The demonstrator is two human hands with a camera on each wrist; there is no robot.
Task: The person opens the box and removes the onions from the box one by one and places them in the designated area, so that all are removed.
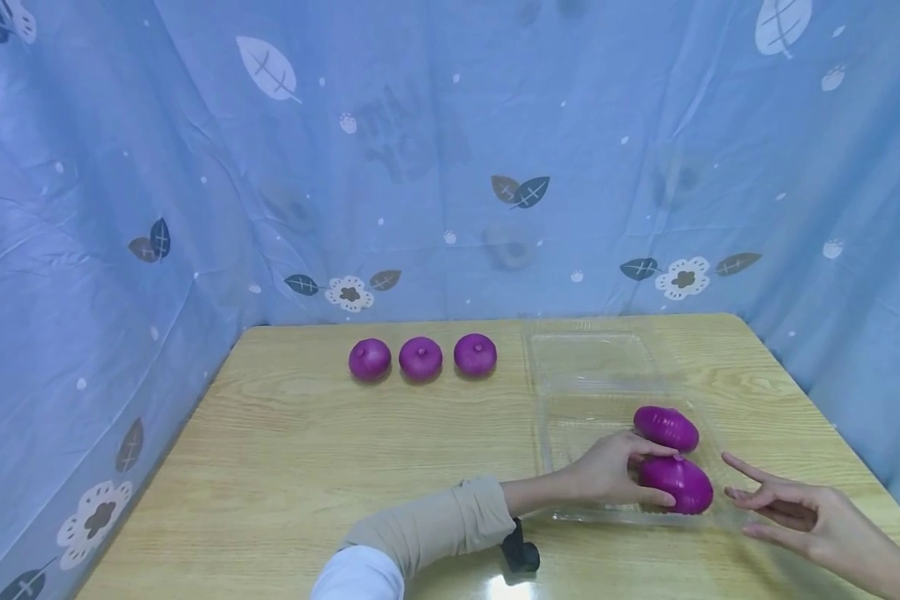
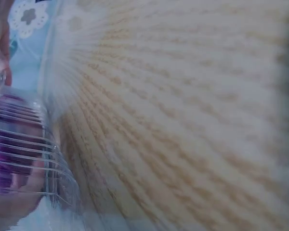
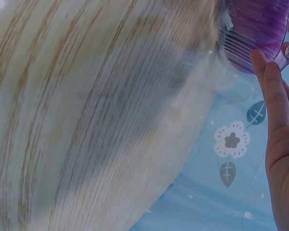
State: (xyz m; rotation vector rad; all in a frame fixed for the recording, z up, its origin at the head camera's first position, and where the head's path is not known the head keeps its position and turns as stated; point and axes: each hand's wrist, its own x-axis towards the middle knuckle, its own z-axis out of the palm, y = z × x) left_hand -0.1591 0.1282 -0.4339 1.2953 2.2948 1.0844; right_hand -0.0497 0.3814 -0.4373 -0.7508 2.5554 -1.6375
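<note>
In the head view, my left hand (image 1: 607, 471) holds a purple onion (image 1: 678, 483) at the near right of a clear plastic container (image 1: 543, 442), thumb on the near side and fingers over the top. A second purple onion (image 1: 666, 428) lies tilted just behind it, inside the same container. My right hand (image 1: 810, 512) is at the container's right side, fingers extended and spread, holding nothing. The right wrist view has its fingertips (image 3: 272, 72) right at the container's rim, with purple showing through the ribbed wall (image 3: 236, 50).
Three more purple onions (image 1: 421, 359) stand in a row at the back of the wooden table (image 1: 285, 467). The container's clear lid (image 1: 592, 358) lies folded open behind it. A small black object (image 1: 521, 552) sits below my left forearm. Blue patterned curtains (image 1: 450, 150) enclose the table.
</note>
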